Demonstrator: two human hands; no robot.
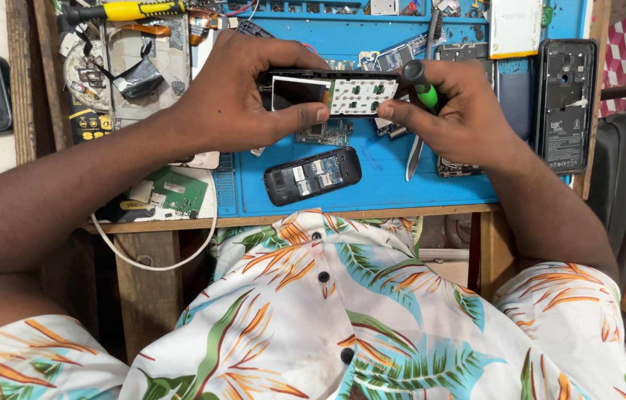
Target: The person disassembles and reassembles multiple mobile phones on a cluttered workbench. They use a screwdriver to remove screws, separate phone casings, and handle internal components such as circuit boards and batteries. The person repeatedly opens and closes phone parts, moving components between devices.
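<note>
Black plastic frames the opened keypad phone (331,94) held in the upper middle of the frame, above the blue mat (387,181). The left hand (242,92) is closed on its screen end, thumb under the lower edge and fingers (283,55) curled over the top edge. The right hand (457,111) pinches the keypad end between thumb and forefinger while also gripping a green-handled screwdriver (420,89) tucked along the palm, its shaft pointing down toward the mat.

The phone looks light and fairly stiff, but with its cover off the small display and the white key membrane lie bare, so it probably would not tolerate pressure on its face. The narrow side edges, where both hands already grip, seem the safest hold; the smooth plastic could slip if pinched loosely.

Just below the hands lies a dark phone back shell (313,175), inner side up. Under the phone sits a small circuit board (325,134). At the right edge of the mat stands a larger black phone housing (566,104). Lower left, a green circuit board (172,191) rests on the wooden worktop (290,220), with a white cable (157,261) looping beneath it.
</note>
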